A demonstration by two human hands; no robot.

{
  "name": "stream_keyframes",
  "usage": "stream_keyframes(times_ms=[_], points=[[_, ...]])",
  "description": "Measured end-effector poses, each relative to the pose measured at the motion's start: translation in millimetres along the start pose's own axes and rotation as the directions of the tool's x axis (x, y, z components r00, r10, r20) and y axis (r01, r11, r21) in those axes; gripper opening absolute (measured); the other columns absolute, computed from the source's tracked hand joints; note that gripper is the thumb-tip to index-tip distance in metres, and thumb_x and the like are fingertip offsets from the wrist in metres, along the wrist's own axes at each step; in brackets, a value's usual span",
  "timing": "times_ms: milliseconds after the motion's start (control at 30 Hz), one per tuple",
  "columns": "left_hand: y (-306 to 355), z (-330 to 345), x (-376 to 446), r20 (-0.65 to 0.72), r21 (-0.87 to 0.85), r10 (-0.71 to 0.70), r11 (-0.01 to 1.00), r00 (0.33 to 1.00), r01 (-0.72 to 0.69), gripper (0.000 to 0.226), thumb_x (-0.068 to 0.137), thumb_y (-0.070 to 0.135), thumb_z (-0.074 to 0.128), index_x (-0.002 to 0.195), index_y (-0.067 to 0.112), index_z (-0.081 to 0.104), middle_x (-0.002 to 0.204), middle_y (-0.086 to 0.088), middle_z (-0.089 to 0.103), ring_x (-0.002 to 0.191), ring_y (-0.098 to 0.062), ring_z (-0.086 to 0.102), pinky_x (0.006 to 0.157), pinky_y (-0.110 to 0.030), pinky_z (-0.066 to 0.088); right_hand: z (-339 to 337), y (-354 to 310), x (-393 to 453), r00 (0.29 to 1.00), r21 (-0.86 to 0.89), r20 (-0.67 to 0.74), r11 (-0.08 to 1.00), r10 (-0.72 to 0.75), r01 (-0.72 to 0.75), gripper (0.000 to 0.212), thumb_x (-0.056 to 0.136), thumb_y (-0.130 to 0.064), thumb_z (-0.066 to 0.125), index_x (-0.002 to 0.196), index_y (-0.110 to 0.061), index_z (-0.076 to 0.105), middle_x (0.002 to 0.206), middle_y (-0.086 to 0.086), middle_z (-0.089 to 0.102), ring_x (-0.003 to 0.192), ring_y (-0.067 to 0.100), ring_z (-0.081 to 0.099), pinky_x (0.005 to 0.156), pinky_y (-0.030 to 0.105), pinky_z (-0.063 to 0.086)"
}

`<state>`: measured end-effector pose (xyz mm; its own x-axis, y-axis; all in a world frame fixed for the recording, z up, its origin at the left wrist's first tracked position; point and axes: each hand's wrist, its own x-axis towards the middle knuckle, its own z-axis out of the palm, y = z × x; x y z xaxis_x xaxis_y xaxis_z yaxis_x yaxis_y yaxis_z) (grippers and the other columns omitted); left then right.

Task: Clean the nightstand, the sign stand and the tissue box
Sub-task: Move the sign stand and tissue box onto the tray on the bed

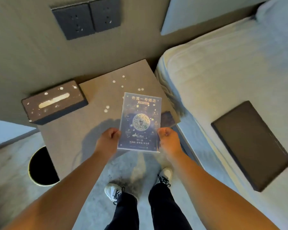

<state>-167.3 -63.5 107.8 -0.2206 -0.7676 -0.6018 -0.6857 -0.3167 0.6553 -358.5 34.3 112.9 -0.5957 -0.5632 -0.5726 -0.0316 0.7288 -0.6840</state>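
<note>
Left hand (110,138) and right hand (167,138) pinch sign stand (140,120) by side edges above nightstand (96,123); its base hidden behind panel; speckled tissue box (54,103) at nightstand's far-left corner; black bin (40,166) partly hidden

Two dark wall sockets (86,19) sit above; a bed (223,77) carries a flat black tray (251,145); a round bin (41,166) stands on the floor.

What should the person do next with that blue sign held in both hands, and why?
Probably set the blue printed sign stand aside, perhaps on the bed. Left hand and right hand both grip it, no cloth is visible, and white specks dot it and the grey nightstand.
</note>
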Motion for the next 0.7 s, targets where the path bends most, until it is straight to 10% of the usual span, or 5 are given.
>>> stream_keyframes(times_ms=[267, 400, 700], points=[[117, 138, -8, 0.198, 0.147, 0.227, 0.955, 0.954, -0.257, 0.019, 0.096, 0.019, 0.053, 0.089, 0.006, 0.066, 0.085, -0.017, 0.066, 0.075, -0.023, 0.054, 0.059, -0.030, 0.036, -153, 56, 11, 0.948, 0.245, -0.193, 0.948, 0.254, -0.204, 0.042, 0.088, -0.009, 0.045, 0.047, -0.018, 0.051, 0.052, 0.002, 0.057, 0.050, 0.022, 0.052, 0.049, 0.031, 0.041], [164, 211, -8, 0.289, 0.244, 0.307, 0.892, 0.907, -0.380, 0.018, 0.098, 0.019, 0.050, 0.085, 0.012, 0.061, 0.078, -0.008, 0.060, 0.073, -0.021, 0.052, 0.057, -0.026, 0.031, -218, 97, 24, 0.929, 0.265, -0.232, 0.937, 0.290, -0.226, 0.029, 0.093, -0.023, 0.046, 0.075, -0.014, 0.067, 0.081, 0.010, 0.069, 0.080, 0.031, 0.067, 0.074, 0.046, 0.055], [241, 339, 4, 0.450, 0.349, 0.280, 0.819, 0.848, -0.455, 0.022, 0.098, 0.026, 0.048, 0.097, 0.014, 0.066, 0.085, -0.001, 0.061, 0.079, -0.019, 0.055, 0.064, -0.027, 0.038, -315, 169, 55, 0.848, 0.511, -0.298, 0.824, 0.439, -0.247, 0.021, 0.100, -0.021, 0.048, 0.100, -0.007, 0.063, 0.091, 0.006, 0.065, 0.082, 0.020, 0.063, 0.062, 0.025, 0.053]])
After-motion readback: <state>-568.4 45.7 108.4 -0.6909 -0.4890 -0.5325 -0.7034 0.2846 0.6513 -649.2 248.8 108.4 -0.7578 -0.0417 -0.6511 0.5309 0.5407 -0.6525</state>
